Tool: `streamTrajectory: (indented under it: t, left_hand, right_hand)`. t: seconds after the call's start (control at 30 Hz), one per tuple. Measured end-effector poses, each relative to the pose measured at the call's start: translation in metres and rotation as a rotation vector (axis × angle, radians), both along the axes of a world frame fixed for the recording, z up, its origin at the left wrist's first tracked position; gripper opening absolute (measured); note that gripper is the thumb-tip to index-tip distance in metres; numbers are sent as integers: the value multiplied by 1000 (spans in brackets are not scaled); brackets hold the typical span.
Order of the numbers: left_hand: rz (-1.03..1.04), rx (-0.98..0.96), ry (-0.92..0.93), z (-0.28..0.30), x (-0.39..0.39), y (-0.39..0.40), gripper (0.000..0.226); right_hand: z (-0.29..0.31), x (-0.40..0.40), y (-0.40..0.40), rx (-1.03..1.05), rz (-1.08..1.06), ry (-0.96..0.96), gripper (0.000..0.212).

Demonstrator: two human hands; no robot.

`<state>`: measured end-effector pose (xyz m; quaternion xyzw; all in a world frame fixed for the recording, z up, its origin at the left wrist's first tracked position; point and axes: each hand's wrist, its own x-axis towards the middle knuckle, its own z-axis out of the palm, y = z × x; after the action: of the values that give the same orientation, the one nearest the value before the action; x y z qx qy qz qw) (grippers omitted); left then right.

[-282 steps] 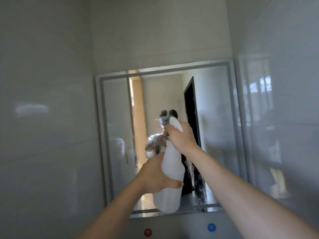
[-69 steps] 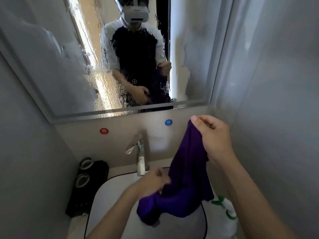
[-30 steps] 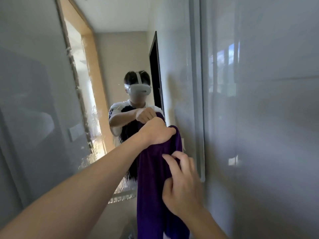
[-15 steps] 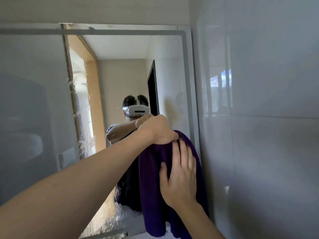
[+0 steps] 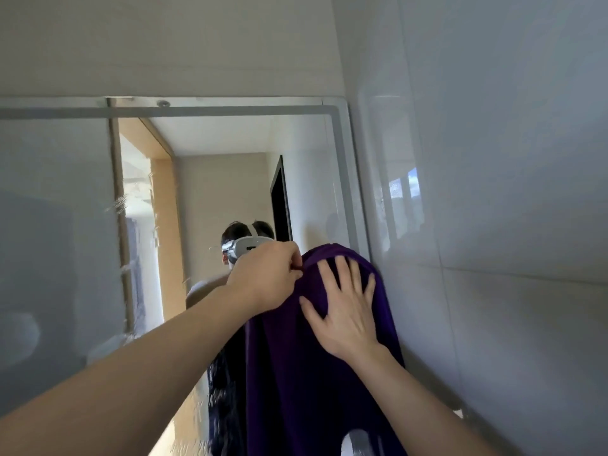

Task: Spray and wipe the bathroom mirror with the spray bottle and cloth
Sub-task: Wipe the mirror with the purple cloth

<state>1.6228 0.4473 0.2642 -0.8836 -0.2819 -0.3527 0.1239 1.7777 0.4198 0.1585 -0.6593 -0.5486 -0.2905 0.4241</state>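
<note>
A purple cloth (image 5: 296, 373) hangs flat against the right part of the wall mirror (image 5: 82, 225). My left hand (image 5: 266, 278) pinches the cloth's top edge with curled fingers. Spread flat on the cloth just below that edge, my right hand (image 5: 342, 307) presses it to the glass with straight fingers. Spray droplets streak the mirror's left and lower parts. The spray bottle is out of sight.
A glossy tiled side wall (image 5: 493, 225) stands close on the right, meeting the mirror's grey frame (image 5: 345, 179). Above the mirror is a plain wall (image 5: 164, 44). The mirror reflects a person wearing a headset and a doorway behind.
Both hands have raised the cloth higher up the mirror's right side. My right hand has gone from gripping the cloth to lying flat and spread on it, and the view has tilted upward.
</note>
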Motion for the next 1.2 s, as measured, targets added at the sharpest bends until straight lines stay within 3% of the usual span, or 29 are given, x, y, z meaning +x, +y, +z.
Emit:
streamTrajectory:
  t: [0.27,0.33,0.43,0.57,0.77,1.03,1.2]
  left_hand:
    - [169,406,201,16,-16,24,26]
    - [288,474,216,23,-26,32,60]
    - [443,402,221,43,-45,40,111]
    - [497,265,185,70,-67,49,140]
    - [486,249,189,74,-71,62,145]
    - [504,250,223,74,-73,64,144]
    - [504,231,233,74,-73,61,144]
  right_hand:
    - [7,19,24,-47,-107,-112,77]
    - [19,24,23,-59,-125,-132,77]
    - [49,25,23,-54,-140,-156,78]
    - [115,26,21,-46,-112,-173,74]
    - [225,-3,30,-92,-34,-314,73]
    - [143,3,17,-215,-6,-423,68]
    - [150,45,-3,-242,-81,-278,85]
